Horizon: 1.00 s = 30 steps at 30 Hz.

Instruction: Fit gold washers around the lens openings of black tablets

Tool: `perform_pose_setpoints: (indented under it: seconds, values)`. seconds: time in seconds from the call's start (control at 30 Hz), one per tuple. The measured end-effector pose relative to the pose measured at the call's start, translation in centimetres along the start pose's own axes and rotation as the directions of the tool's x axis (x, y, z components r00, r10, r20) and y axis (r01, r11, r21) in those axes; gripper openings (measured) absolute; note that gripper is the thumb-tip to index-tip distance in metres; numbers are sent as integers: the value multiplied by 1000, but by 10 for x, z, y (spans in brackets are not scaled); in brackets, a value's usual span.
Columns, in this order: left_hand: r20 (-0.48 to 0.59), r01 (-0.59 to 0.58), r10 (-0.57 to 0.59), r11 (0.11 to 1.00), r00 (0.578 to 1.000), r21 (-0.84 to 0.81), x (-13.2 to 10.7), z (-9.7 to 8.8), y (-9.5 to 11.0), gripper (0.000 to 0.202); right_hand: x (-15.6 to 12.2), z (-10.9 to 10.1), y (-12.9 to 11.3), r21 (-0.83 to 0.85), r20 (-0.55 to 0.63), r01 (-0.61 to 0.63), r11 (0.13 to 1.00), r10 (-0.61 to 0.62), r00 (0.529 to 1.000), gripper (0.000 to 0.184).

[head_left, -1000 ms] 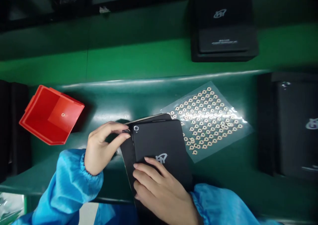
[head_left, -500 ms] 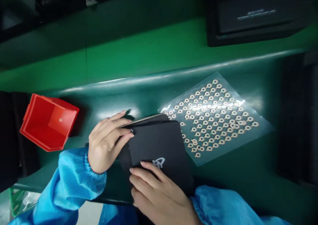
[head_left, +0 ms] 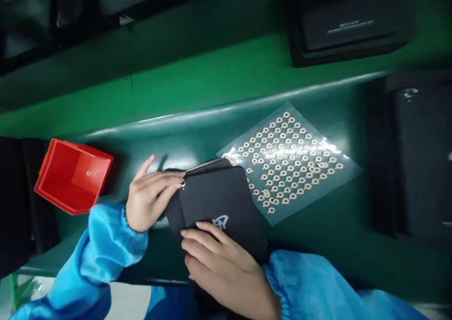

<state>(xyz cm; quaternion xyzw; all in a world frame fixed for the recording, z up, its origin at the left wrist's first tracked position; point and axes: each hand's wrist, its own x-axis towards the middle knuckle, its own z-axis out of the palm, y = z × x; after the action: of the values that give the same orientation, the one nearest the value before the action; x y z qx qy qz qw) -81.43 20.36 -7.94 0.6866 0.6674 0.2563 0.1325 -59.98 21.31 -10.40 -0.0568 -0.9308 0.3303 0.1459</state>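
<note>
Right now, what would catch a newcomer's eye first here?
A black tablet at the near edge of the green bench, the left hand on its far corner and the right hand flat on it. A clear sheet of small rings lies to its right; a red bin sits far left.

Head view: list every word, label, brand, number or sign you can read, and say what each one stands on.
On the black tablet: a white stylised emblem, no legible letters.
On the black box: one line of white print, too blurred to read; a white emblem at its top is cut off by the frame.
On the red bin and the sheet of rings: no text.
Nothing here can be quoted.
</note>
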Motion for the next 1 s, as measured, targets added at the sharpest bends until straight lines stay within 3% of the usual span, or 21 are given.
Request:
perform_pose_setpoints:
  seconds: [0.07,0.13,0.3,0.53,0.67,0.87,0.93,1.0]
  values:
    - [-25,180,-188,966,982,-187,4,1,-1,10,1,-1,1,-1,8,-2,1000,2,1000,14]
    - [-38,259,-280,924,959,-281,0,4,0,10,1,-2,1,-8,10,3,1000,-3,1000,14]
    - [-64,157,-171,971,983,-182,-13,8,5,11,0,-2,0,-4,14,0,1000,0,1000,17]
    - [-45,59,-57,997,997,42,-2,3,12,10,0,-2,-1,13,13,-2,1000,2,1000,16]
    - [-85,53,-49,998,995,45,-12,13,16,20,0,-2,-1,21,-7,0,1000,1,1000,16]
    - [-13,-68,70,989,997,131,-24,16,8,38,1,-4,1,-7,-28,2,1000,-3,1000,20]
    - [-46,-108,114,986,992,124,-16,13,4,29,2,-4,2,-7,-13,14,1000,-14,1000,18]
    - [-56,-83,84,996,995,19,-6,11,-2,13,2,-5,3,32,30,24,999,-25,999,18]
